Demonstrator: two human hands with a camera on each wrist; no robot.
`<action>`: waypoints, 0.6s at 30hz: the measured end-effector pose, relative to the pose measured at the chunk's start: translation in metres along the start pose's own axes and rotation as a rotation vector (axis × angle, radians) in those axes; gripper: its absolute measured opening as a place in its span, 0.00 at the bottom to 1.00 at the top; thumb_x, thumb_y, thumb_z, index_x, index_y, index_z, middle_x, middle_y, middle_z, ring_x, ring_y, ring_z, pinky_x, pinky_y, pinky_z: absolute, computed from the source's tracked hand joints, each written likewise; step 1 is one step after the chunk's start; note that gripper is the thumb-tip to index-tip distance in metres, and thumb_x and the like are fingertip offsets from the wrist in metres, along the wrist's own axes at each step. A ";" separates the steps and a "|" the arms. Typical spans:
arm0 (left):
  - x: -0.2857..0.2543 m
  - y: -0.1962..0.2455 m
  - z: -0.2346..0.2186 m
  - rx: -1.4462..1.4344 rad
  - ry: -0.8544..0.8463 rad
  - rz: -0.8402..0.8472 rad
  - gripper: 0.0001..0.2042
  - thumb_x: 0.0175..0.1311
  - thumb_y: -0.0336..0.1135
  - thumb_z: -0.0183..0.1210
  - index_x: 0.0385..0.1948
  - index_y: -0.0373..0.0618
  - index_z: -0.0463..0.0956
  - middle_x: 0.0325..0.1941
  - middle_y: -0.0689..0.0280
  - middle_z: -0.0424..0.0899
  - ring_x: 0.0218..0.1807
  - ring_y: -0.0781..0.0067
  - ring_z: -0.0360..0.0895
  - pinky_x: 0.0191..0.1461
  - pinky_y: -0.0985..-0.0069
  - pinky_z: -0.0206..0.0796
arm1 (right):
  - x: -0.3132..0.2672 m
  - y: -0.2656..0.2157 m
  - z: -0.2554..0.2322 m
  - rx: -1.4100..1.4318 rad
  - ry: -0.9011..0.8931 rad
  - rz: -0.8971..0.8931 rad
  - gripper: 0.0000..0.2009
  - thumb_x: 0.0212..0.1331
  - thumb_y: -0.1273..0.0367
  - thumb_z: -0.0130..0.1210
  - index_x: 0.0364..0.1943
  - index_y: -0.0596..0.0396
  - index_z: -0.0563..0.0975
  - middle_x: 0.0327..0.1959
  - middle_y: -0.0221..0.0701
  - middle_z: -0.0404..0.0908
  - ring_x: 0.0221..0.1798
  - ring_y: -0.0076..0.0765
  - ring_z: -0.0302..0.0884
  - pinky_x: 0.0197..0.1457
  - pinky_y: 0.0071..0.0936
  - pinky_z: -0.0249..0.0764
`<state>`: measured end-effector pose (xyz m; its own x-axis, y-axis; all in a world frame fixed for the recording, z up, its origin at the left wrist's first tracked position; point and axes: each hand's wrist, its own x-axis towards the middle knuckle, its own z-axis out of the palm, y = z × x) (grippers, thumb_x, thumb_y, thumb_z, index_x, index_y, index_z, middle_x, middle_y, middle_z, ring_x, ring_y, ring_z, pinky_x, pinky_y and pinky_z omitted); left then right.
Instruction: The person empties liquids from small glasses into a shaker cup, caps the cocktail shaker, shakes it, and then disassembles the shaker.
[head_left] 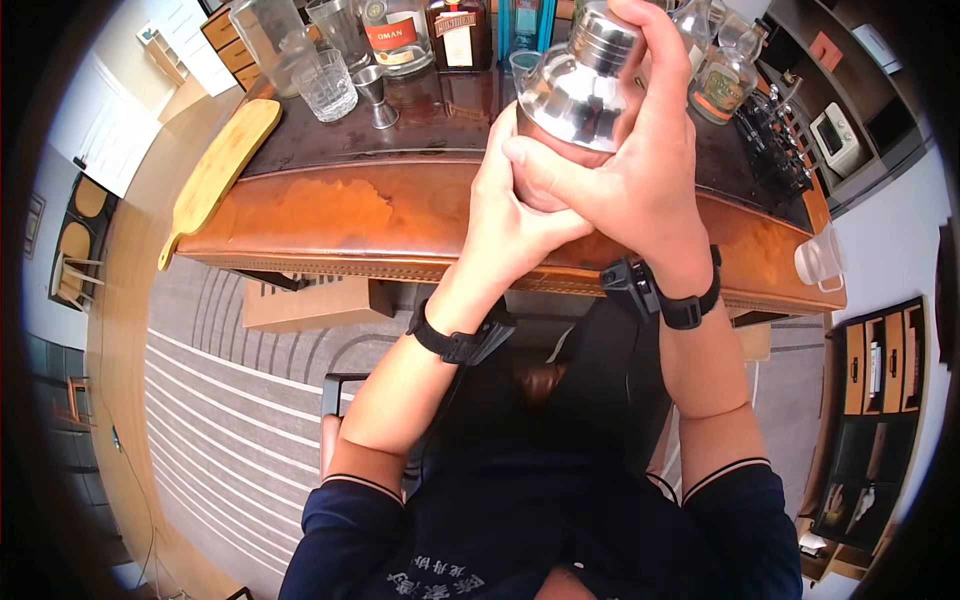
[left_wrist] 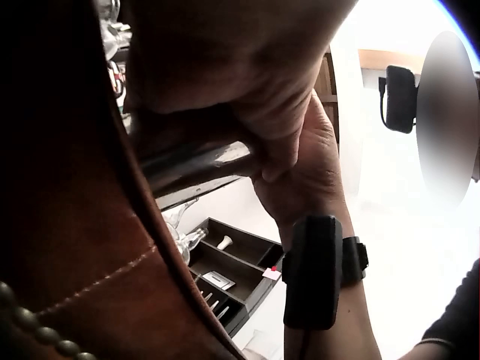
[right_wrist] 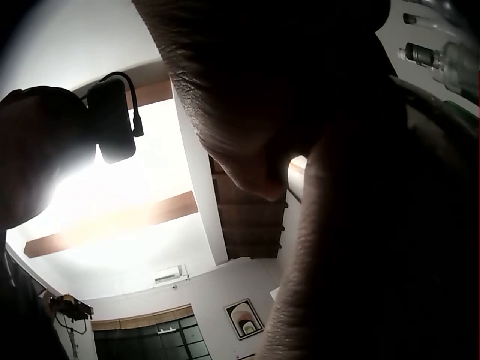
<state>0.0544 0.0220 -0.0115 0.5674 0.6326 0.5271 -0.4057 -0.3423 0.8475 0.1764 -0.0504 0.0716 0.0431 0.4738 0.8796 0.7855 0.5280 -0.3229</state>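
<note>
Risk first. The cocktail shaker [head_left: 580, 85] is held raised above the bar counter [head_left: 330, 215], tilted with its cap end pointing away from the person. The right hand [head_left: 640, 150] wraps over the top, fingers curled across the cap; the left hand [head_left: 510, 215] cups the lower body from beneath, fingers curled round it. Both hands are grasping the shaker. In my judgement the main hazard is the cap or upper section working loose if the fingers over it slacken, which would spill the contents over the counter. A second hazard is a slip: polished metal offers little grip, and a fall onto the counter would land among glassware.

Exposed items on the counter, beyond the shaker: the jigger [head_left: 377, 92] and the cut-glass tumbler [head_left: 325, 85] stand toward the counter's far left, with the bottles [head_left: 430, 35] along its back edge. A glass jar [head_left: 725, 85] stands at the counter's far right, close to the right hand. The wooden board [head_left: 215, 170] lies on the counter's left end. A clear cup [head_left: 820, 262] sits at the counter's near right corner, close to the edge.

Condition of the shaker: bright polished steel, rounded shoulder, ridged cap, no dents visible. Its lower part is hidden by the hands. The wrist views show it only darkly, so whether the seams are tight cannot be told
</note>
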 end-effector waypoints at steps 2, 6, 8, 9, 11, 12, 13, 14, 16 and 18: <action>-0.001 0.003 0.002 0.083 0.017 0.074 0.53 0.46 0.37 0.81 0.76 0.39 0.55 0.67 0.55 0.76 0.68 0.64 0.75 0.70 0.64 0.70 | -0.002 0.002 0.004 0.041 0.040 0.009 0.50 0.46 0.65 0.79 0.73 0.57 0.58 0.54 0.44 0.78 0.52 0.40 0.84 0.56 0.37 0.80; 0.000 -0.005 -0.003 0.144 -0.025 0.070 0.55 0.46 0.38 0.81 0.77 0.39 0.53 0.69 0.51 0.75 0.70 0.60 0.74 0.71 0.61 0.70 | -0.008 0.006 0.006 0.128 0.129 0.027 0.50 0.45 0.68 0.78 0.73 0.57 0.58 0.51 0.41 0.80 0.49 0.34 0.84 0.52 0.32 0.81; -0.001 -0.010 -0.008 0.173 -0.052 0.142 0.59 0.44 0.41 0.84 0.78 0.38 0.50 0.72 0.48 0.72 0.73 0.55 0.72 0.74 0.59 0.67 | -0.014 0.002 0.005 0.142 0.135 0.026 0.51 0.44 0.68 0.78 0.73 0.56 0.57 0.51 0.40 0.81 0.47 0.31 0.84 0.51 0.30 0.81; -0.004 -0.003 -0.009 0.270 -0.063 0.157 0.62 0.42 0.44 0.85 0.78 0.37 0.49 0.75 0.46 0.69 0.75 0.52 0.69 0.77 0.57 0.63 | -0.016 -0.002 0.005 0.164 0.190 0.011 0.47 0.49 0.72 0.77 0.73 0.56 0.59 0.55 0.39 0.79 0.52 0.31 0.82 0.58 0.31 0.79; -0.019 -0.005 -0.015 0.251 -0.064 0.124 0.62 0.42 0.45 0.86 0.78 0.37 0.49 0.75 0.47 0.70 0.75 0.52 0.69 0.78 0.57 0.62 | -0.025 0.000 -0.005 0.134 0.180 0.085 0.51 0.47 0.77 0.77 0.75 0.51 0.54 0.60 0.37 0.71 0.59 0.35 0.79 0.63 0.34 0.79; -0.026 -0.004 -0.021 0.236 -0.062 0.081 0.62 0.42 0.45 0.86 0.78 0.36 0.50 0.74 0.47 0.70 0.76 0.53 0.69 0.79 0.57 0.61 | -0.029 -0.003 -0.003 0.342 0.240 0.181 0.50 0.47 0.77 0.77 0.74 0.52 0.56 0.60 0.36 0.72 0.59 0.35 0.78 0.62 0.34 0.79; -0.031 0.002 -0.034 0.316 -0.078 0.097 0.59 0.44 0.44 0.85 0.77 0.36 0.54 0.73 0.47 0.72 0.76 0.53 0.68 0.78 0.58 0.61 | -0.029 -0.006 -0.008 0.339 0.244 0.191 0.50 0.46 0.76 0.77 0.74 0.53 0.55 0.60 0.36 0.72 0.59 0.36 0.78 0.62 0.33 0.80; -0.038 0.007 -0.046 0.326 -0.064 0.106 0.53 0.48 0.36 0.84 0.76 0.39 0.58 0.75 0.51 0.70 0.76 0.58 0.68 0.79 0.58 0.60 | -0.028 -0.009 -0.014 0.337 0.250 0.205 0.51 0.46 0.75 0.78 0.74 0.53 0.55 0.60 0.37 0.72 0.59 0.37 0.78 0.62 0.32 0.80; -0.043 0.018 -0.066 0.327 0.065 0.067 0.43 0.53 0.32 0.80 0.72 0.38 0.65 0.71 0.53 0.76 0.72 0.61 0.73 0.77 0.60 0.63 | -0.007 -0.002 -0.016 0.352 0.452 -0.174 0.38 0.49 0.69 0.77 0.65 0.60 0.70 0.43 0.38 0.85 0.40 0.26 0.84 0.47 0.27 0.81; -0.042 0.011 -0.094 0.383 0.226 0.079 0.32 0.56 0.32 0.78 0.64 0.41 0.74 0.62 0.58 0.82 0.64 0.66 0.79 0.68 0.66 0.70 | 0.001 -0.042 -0.086 -0.402 0.290 -0.229 0.45 0.53 0.67 0.76 0.74 0.57 0.60 0.59 0.42 0.75 0.56 0.40 0.81 0.55 0.28 0.84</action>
<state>-0.0414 0.0569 -0.0302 0.3575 0.7156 0.6001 -0.1224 -0.6011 0.7897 0.1969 -0.1330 0.1163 -0.0335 0.1346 0.9903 0.9663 0.2574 -0.0023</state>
